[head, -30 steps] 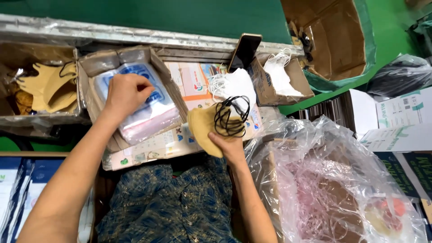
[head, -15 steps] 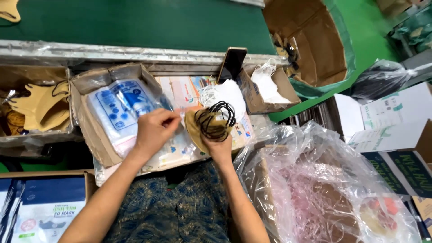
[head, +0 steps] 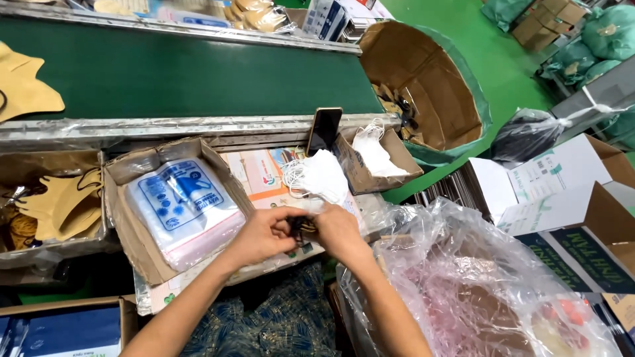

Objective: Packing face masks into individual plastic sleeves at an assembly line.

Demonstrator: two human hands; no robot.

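My left hand (head: pixel 263 236) and right hand (head: pixel 335 231) meet fingertip to fingertip, both pinched on a small dark bundle of ear loops (head: pixel 299 229) between them. Just beyond my right hand lies a white mask (head: pixel 324 176). Left of my left hand sits a carton of clear bags (head: pixel 182 208).

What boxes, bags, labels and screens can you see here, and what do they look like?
Stack of clear bags: in the open cardboard box left of the hands, flat, blue print.
Phone: leaning behind the white masks, dark blank screen.
Printed sheet: lying under the hands, pale and colourful.
White cartons: on the right, flat, green print.
Blue boxes: bottom left, white print.
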